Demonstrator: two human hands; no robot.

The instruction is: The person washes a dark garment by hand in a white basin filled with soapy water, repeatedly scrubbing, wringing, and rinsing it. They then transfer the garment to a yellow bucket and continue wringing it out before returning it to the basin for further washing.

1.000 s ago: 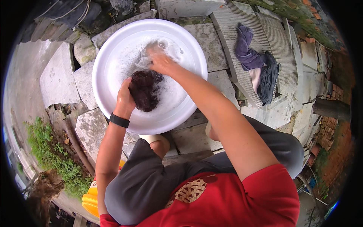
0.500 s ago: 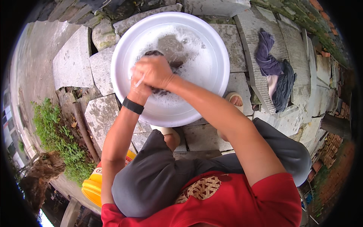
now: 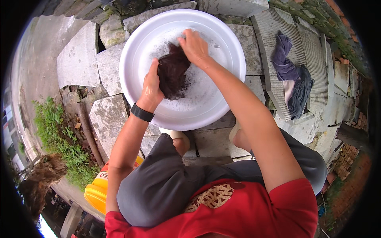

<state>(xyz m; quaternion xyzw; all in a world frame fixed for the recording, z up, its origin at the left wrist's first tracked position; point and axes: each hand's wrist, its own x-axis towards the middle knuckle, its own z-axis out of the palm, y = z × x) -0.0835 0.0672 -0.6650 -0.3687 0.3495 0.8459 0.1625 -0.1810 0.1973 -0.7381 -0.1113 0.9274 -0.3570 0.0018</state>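
A wet dark brown cloth (image 3: 173, 74) lies bunched in the suds of a large white basin (image 3: 126, 85). At its left edge, my left hand (image 3: 152, 86) has the thumb pressed along the fabric, with the other fingers tucked out of sight beneath it. My right hand (image 3: 195, 47) is over the cloth's upper right corner, thumb and forefinger apart; its remaining fingers are partly hidden. Foam and cloudy water (image 3: 202, 89) surround the cloth. A black band (image 3: 142, 112) circles my left wrist.
Dark wrung-out clothes (image 3: 291, 75) lie on a ridged slab (image 3: 274, 23) to the right. Uneven stone paving (image 3: 107, 119) is under the basin. A yellow bucket (image 3: 96, 194) stands by my left arm, near green weeds (image 3: 59, 139). My feet are close to the basin's near rim.
My hands were clasped together around the bunched cloth; now they are apart. The right hand has moved up and right, and the cloth has spread out between them.
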